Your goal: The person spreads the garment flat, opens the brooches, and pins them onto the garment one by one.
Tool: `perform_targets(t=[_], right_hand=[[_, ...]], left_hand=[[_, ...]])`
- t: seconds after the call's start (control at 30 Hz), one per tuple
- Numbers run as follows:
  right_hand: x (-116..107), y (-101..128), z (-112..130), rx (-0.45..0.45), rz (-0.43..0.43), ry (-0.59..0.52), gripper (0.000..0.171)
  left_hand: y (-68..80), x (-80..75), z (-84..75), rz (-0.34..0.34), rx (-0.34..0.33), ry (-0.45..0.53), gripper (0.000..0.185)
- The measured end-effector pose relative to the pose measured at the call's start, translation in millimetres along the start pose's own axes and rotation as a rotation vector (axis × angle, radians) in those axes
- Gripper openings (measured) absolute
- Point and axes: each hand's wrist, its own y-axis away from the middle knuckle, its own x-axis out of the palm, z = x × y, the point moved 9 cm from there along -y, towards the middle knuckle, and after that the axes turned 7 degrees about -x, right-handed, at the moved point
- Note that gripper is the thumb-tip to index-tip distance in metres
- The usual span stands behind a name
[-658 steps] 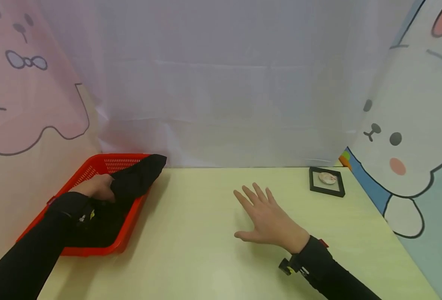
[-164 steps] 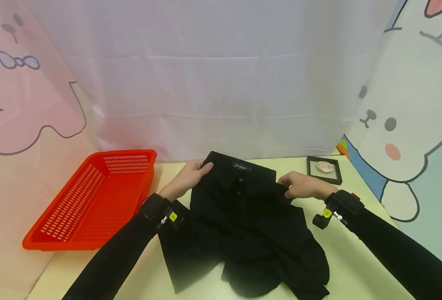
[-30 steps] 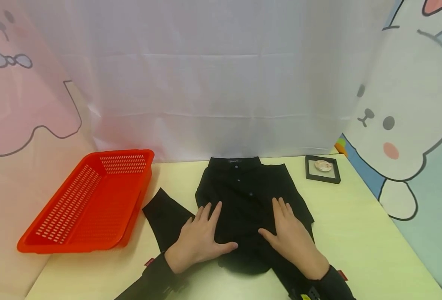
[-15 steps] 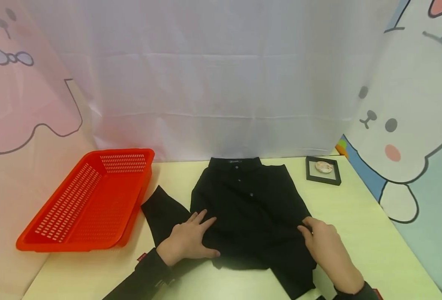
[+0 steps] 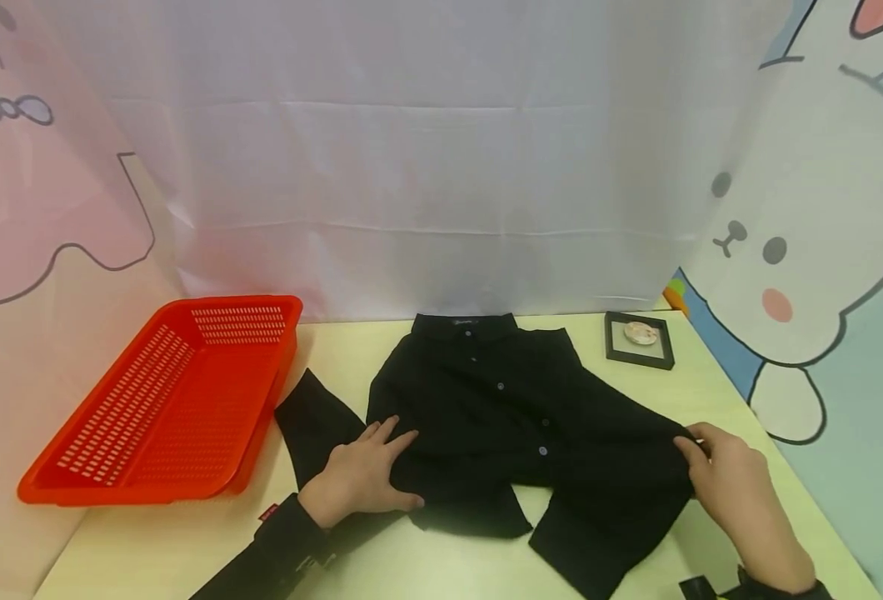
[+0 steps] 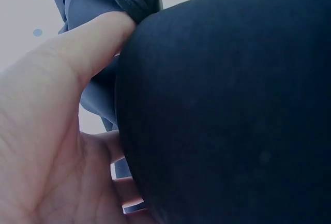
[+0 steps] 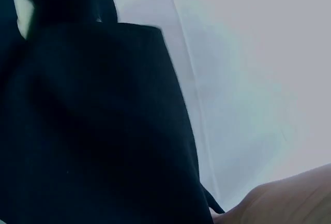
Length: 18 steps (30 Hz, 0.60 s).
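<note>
Centrally in the lower frame, the black shirt (image 5: 501, 417) lies spread on the table (image 5: 711, 400). Left hand (image 5: 359, 475) presses flat, anchoring the fabric; right hand (image 5: 734, 492) pinches the shirt's edge at lower right, drawing it taut.

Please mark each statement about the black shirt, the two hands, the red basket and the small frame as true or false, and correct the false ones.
1. The black shirt lies inside the red basket. False: it lies on the table; nothing is seen in the basket.
2. The left hand rests flat on the shirt. True.
3. The right hand pinches the shirt's edge on the right side. True.
4. The small black frame sits left of the basket. False: it sits at the table's far right.
5. The shirt's collar points toward the person. False: it points toward the back curtain.
</note>
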Motion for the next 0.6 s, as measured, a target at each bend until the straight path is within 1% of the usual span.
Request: perform_targets(t=[0.1,0.23,0.37,0.47,0.53,0.6], right_hand=[[-16,2,-16,0.007,-0.045,0.047,0.020],[-32,3,-38,0.052,-0.046,0.084,0.022],[-37,6,-59,0.146,0.011,0.090,0.028],[-34,10,-68,0.181,0.064,0.107,0.037],[-31,13,-70,0.178,0.095,0.109,0.043],[-27,16,-68,0.148,0.131,0.113,0.049]], left_hand=[[-0.5,-0.8,5.0,-0.001,-0.022,-0.005,0.097],[-0.8,-2.5,10.3,0.000,-0.040,0.000,0.096],[-1.2,-4.0,13.9,0.002,-0.049,0.004,0.096],[-1.5,-3.6,15.4,0.008,-0.053,0.014,0.096],[-1.7,-3.4,15.7,0.011,-0.052,0.021,0.096],[-1.9,-3.2,16.1,0.014,-0.053,0.025,0.096]])
